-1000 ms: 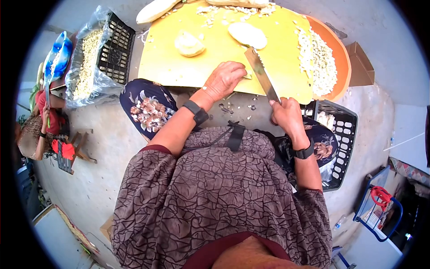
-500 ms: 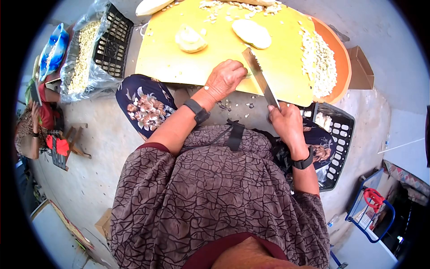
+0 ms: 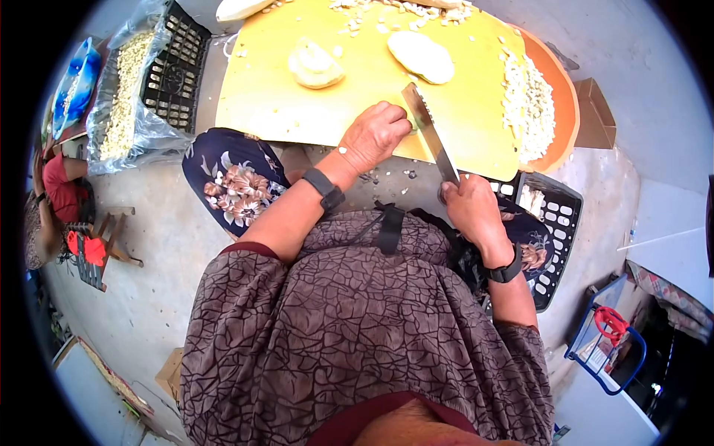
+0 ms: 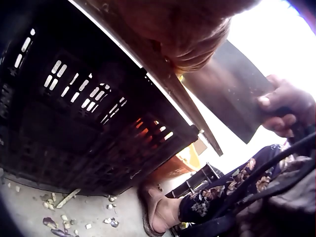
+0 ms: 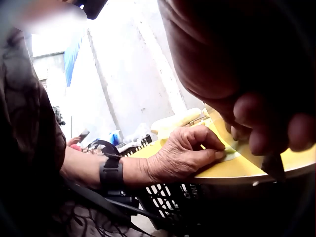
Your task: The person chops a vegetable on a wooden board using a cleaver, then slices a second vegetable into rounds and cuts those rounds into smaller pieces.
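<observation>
The right hand (image 3: pixel 474 209) grips the handle of a broad knife (image 3: pixel 433 134), whose blade lies over the yellow board (image 3: pixel 260 97) near its front edge. Beside the blade, the left hand (image 3: pixel 375 132) pinches a small pale green piece (image 5: pixel 231 154) against the board, as the right wrist view shows. Farther back on the board lie a pale peeled lump (image 3: pixel 314 65) and an oval pale half (image 3: pixel 421 57). In the left wrist view the blade (image 4: pixel 229 89) stands beside the left hand (image 4: pixel 182 24).
Pale cut pieces (image 3: pixel 537 119) fill an orange basin (image 3: pixel 564 97) at the board's right. A black crate (image 3: pixel 561 223) stands below it. At the left are a plastic-lined crate (image 3: pixel 175 70) of pieces, a blue tray (image 3: pixel 78 89), a wooden stool (image 3: pixel 111 234) and another person (image 3: pixel 63 186).
The head view has shifted slightly. Both hands keep nearly the same places, with the knife still beside the left hand. The other person at the far left has moved their arms.
</observation>
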Available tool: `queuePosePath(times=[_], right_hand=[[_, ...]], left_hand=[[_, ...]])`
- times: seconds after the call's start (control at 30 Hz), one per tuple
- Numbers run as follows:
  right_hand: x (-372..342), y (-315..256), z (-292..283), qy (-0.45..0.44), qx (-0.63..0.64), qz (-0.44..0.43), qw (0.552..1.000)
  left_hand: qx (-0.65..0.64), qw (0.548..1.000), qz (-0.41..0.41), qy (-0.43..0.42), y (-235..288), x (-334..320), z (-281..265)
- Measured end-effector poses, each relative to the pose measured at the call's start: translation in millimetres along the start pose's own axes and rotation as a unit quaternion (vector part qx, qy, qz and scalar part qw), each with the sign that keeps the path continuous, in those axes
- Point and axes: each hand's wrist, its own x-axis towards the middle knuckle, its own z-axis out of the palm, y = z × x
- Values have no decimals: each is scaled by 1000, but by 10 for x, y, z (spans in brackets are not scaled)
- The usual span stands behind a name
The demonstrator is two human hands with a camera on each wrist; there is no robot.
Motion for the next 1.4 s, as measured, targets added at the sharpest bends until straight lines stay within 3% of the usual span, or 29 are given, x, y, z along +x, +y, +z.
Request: queuePosePath(times=[0.1,0.5,0.6,0.7,1.1,1.27,1.4], right_hand=[[108,-75,-18,-31,-21,23,999],[203,-124,19,58,64,61,994],[156,-117,-35,35,79,71,994],[73,-220,-81,40,44,32,998],[163,-334,-9,-40,-15,30,999],[338,-246,204,4,-1,12,1000],[401,-238,128,36,47,40,997]], left_hand=[[-13,1000,-4,-2,4,3,6],[-45,999,-23,5,-9,-22,-29],[-41,999,-16,13,-16,-33,-25],[-31,999,-10,10,-25,-32,-21],[-41,999,-26,19,15,-32,-16],[-61,997,-39,9,7,-22,-29],[-127,984,-92,82,43,5,-83]])
